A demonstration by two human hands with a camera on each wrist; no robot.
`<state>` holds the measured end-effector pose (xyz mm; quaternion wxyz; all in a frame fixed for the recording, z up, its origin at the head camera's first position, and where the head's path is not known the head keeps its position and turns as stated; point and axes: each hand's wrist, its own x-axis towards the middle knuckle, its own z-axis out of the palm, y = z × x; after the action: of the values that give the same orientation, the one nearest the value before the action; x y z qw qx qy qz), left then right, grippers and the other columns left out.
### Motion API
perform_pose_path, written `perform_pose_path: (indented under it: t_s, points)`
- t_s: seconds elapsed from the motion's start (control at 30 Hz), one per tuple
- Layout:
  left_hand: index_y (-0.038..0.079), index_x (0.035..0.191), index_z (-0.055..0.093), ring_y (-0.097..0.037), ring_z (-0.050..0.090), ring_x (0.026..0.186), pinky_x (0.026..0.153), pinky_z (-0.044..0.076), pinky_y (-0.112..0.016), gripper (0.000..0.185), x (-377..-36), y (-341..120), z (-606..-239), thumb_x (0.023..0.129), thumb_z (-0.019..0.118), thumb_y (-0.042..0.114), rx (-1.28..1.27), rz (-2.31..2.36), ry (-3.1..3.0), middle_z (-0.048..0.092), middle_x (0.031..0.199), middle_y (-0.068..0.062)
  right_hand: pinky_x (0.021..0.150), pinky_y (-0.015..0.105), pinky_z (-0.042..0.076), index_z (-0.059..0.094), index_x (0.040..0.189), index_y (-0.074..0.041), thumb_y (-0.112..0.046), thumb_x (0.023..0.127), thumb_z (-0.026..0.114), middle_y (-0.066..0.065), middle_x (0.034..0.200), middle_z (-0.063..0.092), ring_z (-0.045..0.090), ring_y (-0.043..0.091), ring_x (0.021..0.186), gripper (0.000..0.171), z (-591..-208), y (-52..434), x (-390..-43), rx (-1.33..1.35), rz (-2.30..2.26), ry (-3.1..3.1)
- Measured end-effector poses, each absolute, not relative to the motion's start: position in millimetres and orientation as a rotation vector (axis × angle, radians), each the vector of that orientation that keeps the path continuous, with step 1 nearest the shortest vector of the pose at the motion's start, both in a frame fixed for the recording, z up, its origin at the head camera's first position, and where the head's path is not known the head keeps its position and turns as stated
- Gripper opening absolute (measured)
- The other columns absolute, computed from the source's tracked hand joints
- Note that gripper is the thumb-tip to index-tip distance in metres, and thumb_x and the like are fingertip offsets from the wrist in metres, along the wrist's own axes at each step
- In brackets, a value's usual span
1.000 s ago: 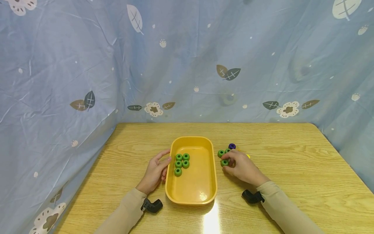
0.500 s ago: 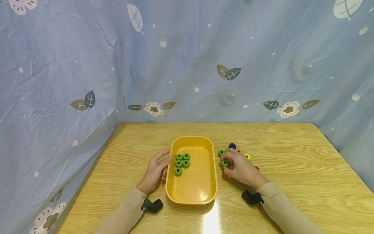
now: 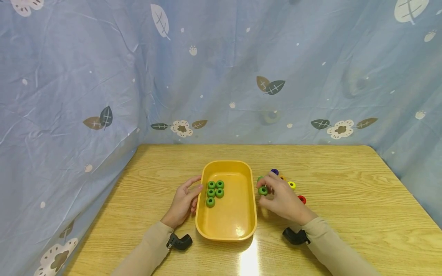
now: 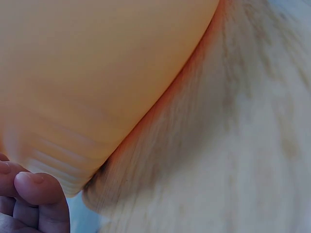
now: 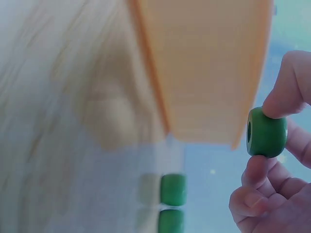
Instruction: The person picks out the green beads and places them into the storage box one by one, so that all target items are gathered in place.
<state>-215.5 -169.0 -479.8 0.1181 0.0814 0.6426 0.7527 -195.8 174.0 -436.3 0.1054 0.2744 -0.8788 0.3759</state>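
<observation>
My right hand [image 3: 284, 197] pinches a green bead [image 3: 263, 190] between thumb and fingertips, just right of the yellow plastic tray [image 3: 229, 234]. The right wrist view shows this bead [image 5: 267, 132] raised off the table, its hole facing sideways. At the tray's left side, my left hand [image 3: 182, 201] holds the rim, thumb over the edge and fingers along the outer wall. Several green beads [image 3: 211, 193] sit in the tray's left part. In the left wrist view, curled fingers [image 4: 41, 188] lie beside the tray wall [image 4: 97, 87].
Right of the tray lie a purple bead [image 3: 274, 171], an orange bead [image 3: 282, 178], a yellow bead [image 3: 291, 185] and a red bead [image 3: 302, 199]. Two more green beads [image 5: 173, 189] show in the right wrist view. A patterned blue cloth [image 3: 228, 76] hangs behind the wooden table [image 3: 345, 191].
My right hand has shifted slightly left, towards the tray, with the green bead lifted in its fingers. The yellow and red beads have come into fuller view. My left hand stays put.
</observation>
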Motion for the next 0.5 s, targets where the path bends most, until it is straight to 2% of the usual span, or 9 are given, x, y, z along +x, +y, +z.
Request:
perform_pose_path:
  t_s: [0.33,0.5]
  points:
    - [-0.001,0.155,0.037,-0.004,0.044,0.039,0.040,0.041,-0.019,0.055,-215.0,-169.2,-478.4,0.109,0.058,0.019,0.243,2.209,1.873,0.048,0.052,0.007,0.064,0.022,0.044,0.065,0.102,-0.022,-0.001,0.080,0.071,-0.006,0.098,0.055,0.049,0.011,0.077,0.031,-408.1,148.9,-185.5,0.861,1.111,-2.618]
    - [-0.001,0.156,0.037,-0.004,0.044,0.040,0.040,0.041,-0.018,0.056,-214.9,-169.4,-479.0,0.109,0.057,0.020,0.247,2.209,1.862,0.048,0.052,0.008,0.064,0.023,0.043,0.065,0.105,-0.020,-0.001,0.084,0.072,-0.005,0.099,0.054,0.050,0.016,0.076,0.029,-397.5,132.5,-184.7,0.932,1.111,-2.674]
